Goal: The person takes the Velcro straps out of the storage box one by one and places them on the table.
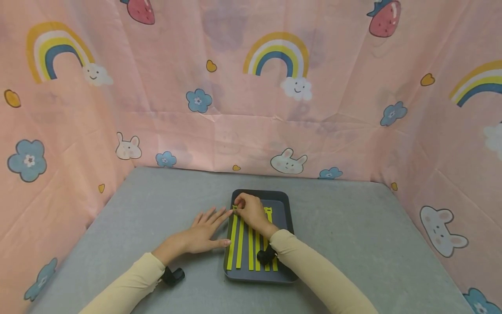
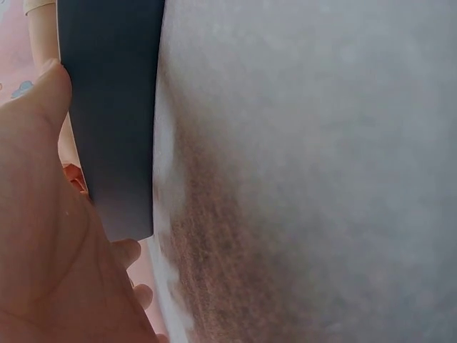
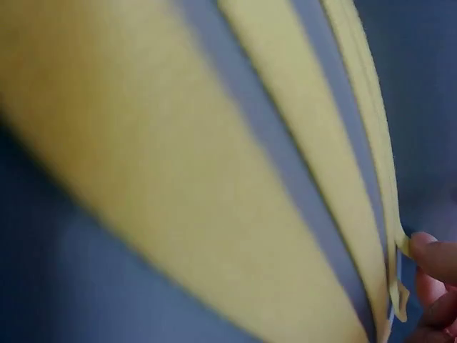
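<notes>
A dark grey tray holds several yellow hook-and-loop cable ties, laid lengthwise side by side with slotted heads at the far end. My right hand reaches over the tray and pinches the far end of a tie near its left side. In the right wrist view, thumb and finger grip a yellow end slightly raised, while nearer ties look large and blurred. My left hand lies against the tray's left edge, fingers extended. The left wrist view shows its thumb touching the tray's outer wall.
A grey tabletop surrounds the tray. Pink printed cloth rises at the back and both sides. A black wrist camera sits on the left wrist, and another hangs over the ties from the right wrist.
</notes>
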{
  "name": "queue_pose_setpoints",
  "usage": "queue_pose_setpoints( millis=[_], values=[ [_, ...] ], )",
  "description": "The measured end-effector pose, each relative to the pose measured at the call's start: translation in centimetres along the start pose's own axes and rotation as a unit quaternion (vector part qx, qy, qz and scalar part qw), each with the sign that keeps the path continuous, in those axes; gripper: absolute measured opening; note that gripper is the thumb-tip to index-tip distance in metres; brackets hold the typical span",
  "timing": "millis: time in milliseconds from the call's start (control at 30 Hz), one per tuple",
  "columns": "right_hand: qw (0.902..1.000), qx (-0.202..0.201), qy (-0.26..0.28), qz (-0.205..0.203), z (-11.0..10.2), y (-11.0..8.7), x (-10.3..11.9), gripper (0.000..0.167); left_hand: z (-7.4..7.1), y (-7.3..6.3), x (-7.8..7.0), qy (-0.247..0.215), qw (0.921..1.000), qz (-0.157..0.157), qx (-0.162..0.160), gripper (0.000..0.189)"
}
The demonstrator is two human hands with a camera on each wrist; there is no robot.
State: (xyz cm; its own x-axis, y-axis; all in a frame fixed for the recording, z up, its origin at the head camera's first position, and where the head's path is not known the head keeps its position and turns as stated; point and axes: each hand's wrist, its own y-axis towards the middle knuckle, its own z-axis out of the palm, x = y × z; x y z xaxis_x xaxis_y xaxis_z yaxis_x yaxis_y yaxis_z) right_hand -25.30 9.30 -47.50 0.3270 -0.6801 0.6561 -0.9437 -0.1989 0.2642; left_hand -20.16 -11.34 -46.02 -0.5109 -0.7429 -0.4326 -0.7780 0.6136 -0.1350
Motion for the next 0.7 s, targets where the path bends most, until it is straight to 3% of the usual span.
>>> queue_pose_setpoints(
  millis=[300, 700],
  values=[
    [0.9997, 0.012, 0.021, 0.007, -1.8, 0.4, 1.3, 0.007, 0.1, 0.2, 0.0, 0.004, 1.0000, 0.001, 0.000, 0.087],
    [0.9896, 0.051, 0.132, 0.027, -4.5, -0.1, 3.0, 0.006, 0.1, 0.2, 0.0, 0.004, 0.9999, -0.010, 0.006, 0.089]
  ],
)
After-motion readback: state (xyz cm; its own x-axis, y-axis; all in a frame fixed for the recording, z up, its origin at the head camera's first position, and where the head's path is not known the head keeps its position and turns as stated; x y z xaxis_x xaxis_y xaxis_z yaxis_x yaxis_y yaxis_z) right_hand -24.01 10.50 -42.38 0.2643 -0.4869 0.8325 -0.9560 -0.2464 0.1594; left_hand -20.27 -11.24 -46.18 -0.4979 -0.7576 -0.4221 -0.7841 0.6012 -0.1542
